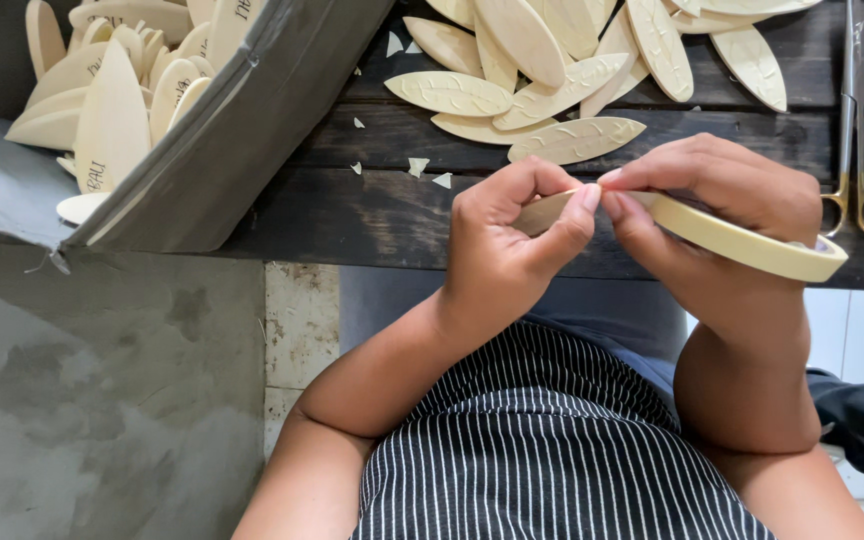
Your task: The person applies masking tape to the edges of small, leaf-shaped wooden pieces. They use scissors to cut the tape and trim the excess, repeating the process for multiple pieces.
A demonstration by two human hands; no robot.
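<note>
My right hand (722,215) grips a roll of cream masking tape (752,243), held edge-on above the front edge of a dark wooden table (352,215). My left hand (512,235) pinches the same roll at its near end, thumb and forefinger pressed against the tape's edge where the two hands meet. Just beyond my fingers lies a pile of pale leaf-shaped wooden pieces (552,70) with carved veins.
A grey bag (222,140) at the left holds several more leaf-shaped pieces (112,90). Long metal scissors with gold handles (857,140) lie at the table's right. Small pale scraps (420,166) dot the boards. Below are my striped apron and a concrete floor.
</note>
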